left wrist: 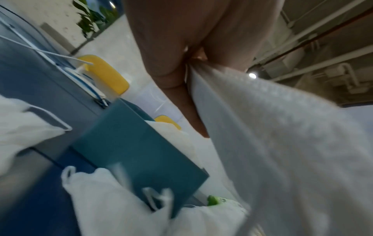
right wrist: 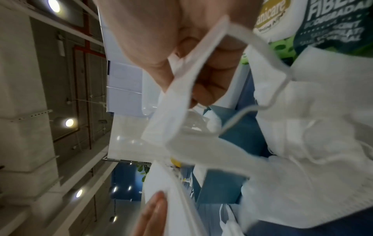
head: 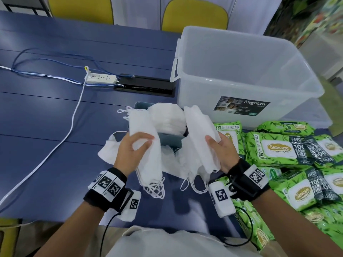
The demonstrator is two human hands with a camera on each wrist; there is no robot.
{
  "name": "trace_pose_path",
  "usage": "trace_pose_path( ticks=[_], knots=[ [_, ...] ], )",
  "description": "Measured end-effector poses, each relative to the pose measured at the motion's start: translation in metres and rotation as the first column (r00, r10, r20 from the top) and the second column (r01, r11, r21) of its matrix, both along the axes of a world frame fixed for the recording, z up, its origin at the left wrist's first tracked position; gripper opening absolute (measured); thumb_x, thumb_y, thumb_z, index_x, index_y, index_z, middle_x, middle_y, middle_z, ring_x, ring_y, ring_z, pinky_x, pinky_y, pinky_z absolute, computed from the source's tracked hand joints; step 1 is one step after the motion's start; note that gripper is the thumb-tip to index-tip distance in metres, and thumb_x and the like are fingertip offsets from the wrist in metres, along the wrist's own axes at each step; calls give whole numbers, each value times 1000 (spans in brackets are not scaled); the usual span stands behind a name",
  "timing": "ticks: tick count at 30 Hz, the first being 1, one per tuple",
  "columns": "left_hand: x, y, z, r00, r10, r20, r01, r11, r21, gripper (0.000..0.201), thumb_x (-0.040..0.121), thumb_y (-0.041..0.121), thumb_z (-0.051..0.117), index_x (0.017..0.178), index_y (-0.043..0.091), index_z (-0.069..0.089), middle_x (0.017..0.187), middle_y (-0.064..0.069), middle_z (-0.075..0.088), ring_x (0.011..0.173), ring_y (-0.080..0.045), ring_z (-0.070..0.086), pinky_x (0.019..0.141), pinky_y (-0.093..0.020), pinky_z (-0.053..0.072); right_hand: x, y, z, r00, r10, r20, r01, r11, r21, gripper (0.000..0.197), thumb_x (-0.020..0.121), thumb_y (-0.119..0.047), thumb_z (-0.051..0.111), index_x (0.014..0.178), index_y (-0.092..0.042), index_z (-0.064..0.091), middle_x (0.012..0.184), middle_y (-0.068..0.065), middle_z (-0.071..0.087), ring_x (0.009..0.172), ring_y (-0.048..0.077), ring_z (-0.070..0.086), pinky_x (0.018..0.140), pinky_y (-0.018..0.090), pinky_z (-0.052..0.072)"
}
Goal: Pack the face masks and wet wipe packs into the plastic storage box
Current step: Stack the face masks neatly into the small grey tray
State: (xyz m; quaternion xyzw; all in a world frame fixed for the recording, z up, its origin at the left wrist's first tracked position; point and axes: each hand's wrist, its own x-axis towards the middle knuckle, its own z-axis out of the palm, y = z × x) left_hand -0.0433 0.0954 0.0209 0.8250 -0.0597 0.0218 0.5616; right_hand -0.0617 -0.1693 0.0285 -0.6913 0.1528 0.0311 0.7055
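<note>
In front of the teal box (head: 168, 140), both hands are up w/ masks: left hand (head: 132, 152) has fingers and thumb curled round a stack of white face masks (head: 146, 151), ear loops hanging toward the body; right hand (head: 220, 151) grips a second stack of masks (head: 199, 134) the same way, thumb on top, loops dangling below. The two stacks sit either side of the teal box, not touching each other. More masks fill the teal box and lie loose on the blue table (head: 55, 117) around it. Clear storage box (head: 241, 71) stands just behind and right of the teal box, lid off. Green wipe packs (head: 274, 149) are piled right of the teal box, in front of the storage box. Power strip (head: 101, 79) lies well left, behind.
</note>
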Motion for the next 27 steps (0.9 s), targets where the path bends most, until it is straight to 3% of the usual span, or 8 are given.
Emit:
trace_pose_path(
  ticks=[3, 7, 11, 15, 19, 22, 25, 27],
  knots=[
    [-2, -25, 10, 994, -97, -42, 95, 995, -33, 20, 84, 13, 70, 81, 32, 71, 104, -6, 69, 101, 1, 55, 96, -9, 35, -4, 3, 2, 999, 2, 44, -4, 999, 40, 40, 83, -39, 67, 113, -13, 60, 115, 12, 67, 107, 32, 62, 93, 50, 49],
    [-6, -60, 24, 986, -134, -100, 123, 986, -114, 9, 77, 50, 67, 75, 41, 69, 101, 5, 68, 110, -11, 57, 106, -31, 37, -9, 14, 2, 999, 12, 50, -14, 999, 51, 76, 58, -57, 80, 116, -14, 58, 114, 9, 68, 105, 30, 64, 91, 51, 50],
    [-10, -85, 30, 980, -117, -160, 80, 971, -224, 15, 80, 38, 72, 90, 40, 61, 118, -3, 61, 109, -12, 60, 96, -35, 50, -15, 22, 4, 998, 44, 47, -44, 999, -9, 49, 68, -34, 80, 111, -19, 60, 111, 4, 70, 103, 23, 66, 90, 50, 52],
    [-8, -89, 22, 980, -65, -188, 28, 981, -191, 20, 85, 27, 69, 98, 34, 56, 119, -5, 61, 108, -17, 60, 94, -36, 51, -18, 22, 3, 1000, 3, 1, -3, 1000, -13, 34, 74, -30, 78, 103, -18, 65, 104, 3, 72, 98, 21, 68, 86, 49, 54],
    [1, -70, 17, 981, 16, -194, -46, 987, -151, 38, 87, 25, 67, 119, 11, 54, 109, 6, 63, 98, -5, 61, 78, -10, 49, -12, 5, -2, 991, -92, -101, 105, 985, 135, 12, 87, -16, 64, 99, -13, 61, 102, 10, 66, 89, 25, 63, 61, 37, 59],
    [6, -42, 11, 970, 96, -223, -123, 986, -112, 39, 88, 22, 64, 121, 3, 56, 111, -3, 65, 99, -16, 62, 85, -26, 51, -8, -14, -16, 977, -39, -208, 7, 989, -149, 39, 85, -20, 69, 114, -10, 45, 113, 13, 56, 87, 24, 58, 54, 32, 57],
    [7, -16, 9, 959, 142, -245, -174, 978, -113, 34, 89, 20, 63, 115, -2, 60, 101, -4, 67, 92, -18, 63, 72, -21, 49, -13, -27, -24, 983, -62, -173, -46, 828, -558, 65, 78, -28, 75, 129, -15, 35, 122, 5, 38, 98, 15, 45, 80, 28, 46],
    [4, -4, 10, 953, 157, -257, -194, 973, -124, 31, 89, 19, 64, 112, -1, 61, 92, 5, 66, 82, -8, 62, 65, -16, 46, -16, -29, -25, 992, -121, -33, 72, 767, -637, 69, 78, -26, 75, 133, -14, 35, 122, 4, 29, 104, 13, 36, 92, 23, 34]
  ],
)
